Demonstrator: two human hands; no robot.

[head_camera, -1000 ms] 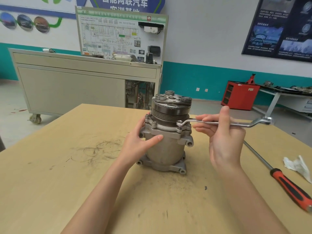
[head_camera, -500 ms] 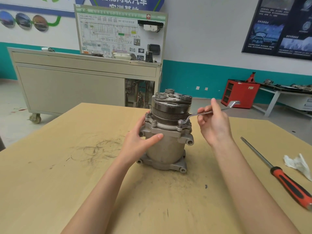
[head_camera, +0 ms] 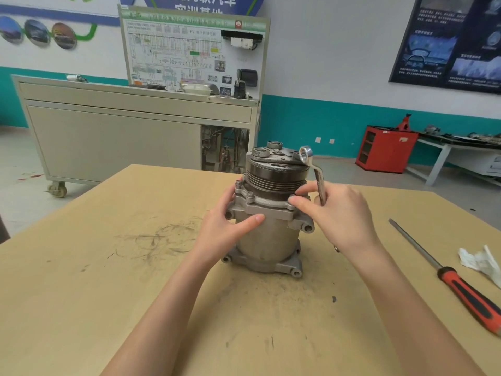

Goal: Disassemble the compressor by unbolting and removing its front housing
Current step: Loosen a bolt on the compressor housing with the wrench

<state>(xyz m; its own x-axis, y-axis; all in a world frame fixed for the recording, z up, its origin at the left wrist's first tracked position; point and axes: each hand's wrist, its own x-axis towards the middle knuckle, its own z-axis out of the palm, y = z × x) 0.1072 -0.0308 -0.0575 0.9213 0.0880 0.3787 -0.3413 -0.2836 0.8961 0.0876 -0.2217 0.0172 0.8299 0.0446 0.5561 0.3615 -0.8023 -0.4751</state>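
Your right hand [head_camera: 339, 215] has lifted the slim silver ring wrench [head_camera: 319, 183] off the flange bolt. The wrench now stands almost upright instead of lying level out to the right, with its ring end up beside the top of the dark grooved pulley [head_camera: 276, 177]. That hand is clamped round the lower shaft of the wrench, and its forefinger and thumb reach left to touch the front-right corner of the grey bolted flange [head_camera: 260, 206]. The grey cast-metal compressor [head_camera: 268, 237] stands upright on the tan wooden tabletop [head_camera: 108, 267], pulley uppermost, directly between your two hands. Your left hand [head_camera: 227, 229] grips its left side, the thumb pressed across the front of the body just under the flange and the fingers wrapped round the back, mostly hidden. Well apart to the right lies a long screwdriver with an orange-and-black handle [head_camera: 466, 291], and a crumpled white rag [head_camera: 479, 260] lies just beside it.
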